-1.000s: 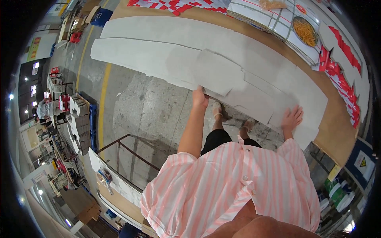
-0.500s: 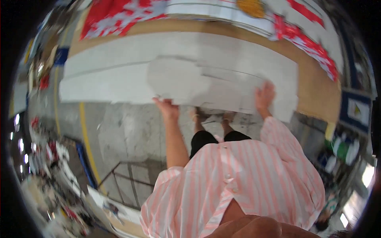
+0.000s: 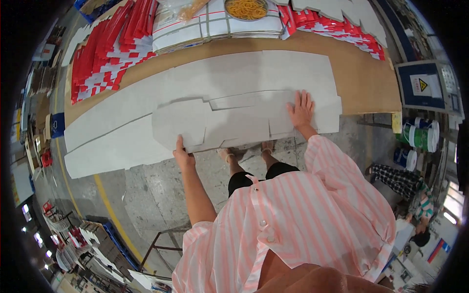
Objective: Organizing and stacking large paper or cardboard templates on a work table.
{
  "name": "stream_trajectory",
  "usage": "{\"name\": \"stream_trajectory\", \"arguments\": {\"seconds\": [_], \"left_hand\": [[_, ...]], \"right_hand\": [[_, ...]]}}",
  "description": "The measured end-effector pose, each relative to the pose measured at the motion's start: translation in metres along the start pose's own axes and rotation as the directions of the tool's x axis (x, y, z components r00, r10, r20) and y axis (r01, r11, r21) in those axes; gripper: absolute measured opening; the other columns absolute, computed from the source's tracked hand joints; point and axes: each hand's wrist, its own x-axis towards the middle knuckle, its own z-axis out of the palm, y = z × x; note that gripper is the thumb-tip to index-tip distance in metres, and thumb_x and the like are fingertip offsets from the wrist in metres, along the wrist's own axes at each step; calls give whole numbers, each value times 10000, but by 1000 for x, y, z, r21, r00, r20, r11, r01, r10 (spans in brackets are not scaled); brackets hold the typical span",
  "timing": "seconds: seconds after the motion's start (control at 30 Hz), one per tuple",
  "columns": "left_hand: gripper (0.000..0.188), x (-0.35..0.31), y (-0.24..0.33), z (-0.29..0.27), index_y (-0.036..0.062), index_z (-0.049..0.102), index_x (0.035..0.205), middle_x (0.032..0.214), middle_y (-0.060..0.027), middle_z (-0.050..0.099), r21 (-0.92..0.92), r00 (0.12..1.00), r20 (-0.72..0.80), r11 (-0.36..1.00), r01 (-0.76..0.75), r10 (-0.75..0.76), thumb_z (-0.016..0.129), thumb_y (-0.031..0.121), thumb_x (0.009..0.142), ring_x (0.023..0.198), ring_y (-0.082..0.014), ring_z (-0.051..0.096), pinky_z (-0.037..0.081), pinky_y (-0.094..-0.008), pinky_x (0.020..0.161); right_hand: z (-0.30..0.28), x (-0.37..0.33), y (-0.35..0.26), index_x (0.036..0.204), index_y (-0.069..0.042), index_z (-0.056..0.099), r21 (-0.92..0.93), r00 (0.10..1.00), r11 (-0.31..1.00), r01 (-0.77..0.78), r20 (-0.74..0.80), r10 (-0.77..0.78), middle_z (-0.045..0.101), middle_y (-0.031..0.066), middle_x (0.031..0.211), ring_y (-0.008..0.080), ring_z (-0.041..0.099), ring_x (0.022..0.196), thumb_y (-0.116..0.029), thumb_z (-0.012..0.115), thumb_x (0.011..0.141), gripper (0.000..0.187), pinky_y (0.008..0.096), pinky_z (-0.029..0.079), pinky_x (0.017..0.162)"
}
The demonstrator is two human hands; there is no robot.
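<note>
A die-cut cardboard blank [image 3: 234, 122], pale grey with slits and notches, lies along the table's near edge on longer white cardboard sheets [image 3: 234, 68]. My left hand [image 3: 183, 156] grips the blank's near edge, thumb on top and the other fingers mostly hidden below. At the blank's right end my right hand [image 3: 301, 111] rests flat, palm down, with its fingers stretched out and pointing away from me. It holds nothing.
A brown table board [image 3: 366, 88] lies under the sheets. Across its far side are red-and-white folded packages [image 3: 107, 49], a strapped stack of white sheets [image 3: 215, 24] and a bowl of yellow rubber bands [image 3: 245, 9]. Paint buckets [image 3: 420, 136] stand at the right; a co-worker [image 3: 420, 195] is behind them.
The cardboard sheets now lie more slanted, their left end nearer me. My left hand has shifted left and nearer along the edge. My right hand has come to rest flat, no longer blurred.
</note>
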Motion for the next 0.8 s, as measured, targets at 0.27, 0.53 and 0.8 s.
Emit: {"name": "stream_trajectory", "arguments": {"seconds": [0.27,0.53,0.8], "left_hand": [[293,-1,-22,-10,-80,592,720,724,-61,598,507,817,254,648,-569,518,649,196,798,656,-114,514,417,-262,593],[301,5,-23,-21,-96,592,823,813,-93,612,561,919,167,731,-387,358,655,195,778,703,-140,535,431,-290,642],[267,13,-26,-25,-81,619,802,735,-84,615,380,954,100,876,-298,281,646,184,791,638,-129,527,422,-274,588]], "right_hand": [[2,1,6,1367,-109,255,2,999,1000,14,-32,-14,161,149,1438,333,113,1326,-464,458,832,674,529,78,1044],[-2,1,9,1377,-115,228,13,1000,1000,0,17,-1,156,143,1441,327,90,1332,-472,448,837,684,534,55,1046],[-1,1,10,1383,-117,221,-26,1000,1000,-1,16,2,145,138,1446,326,74,1338,-473,427,846,676,529,52,1048]]}}
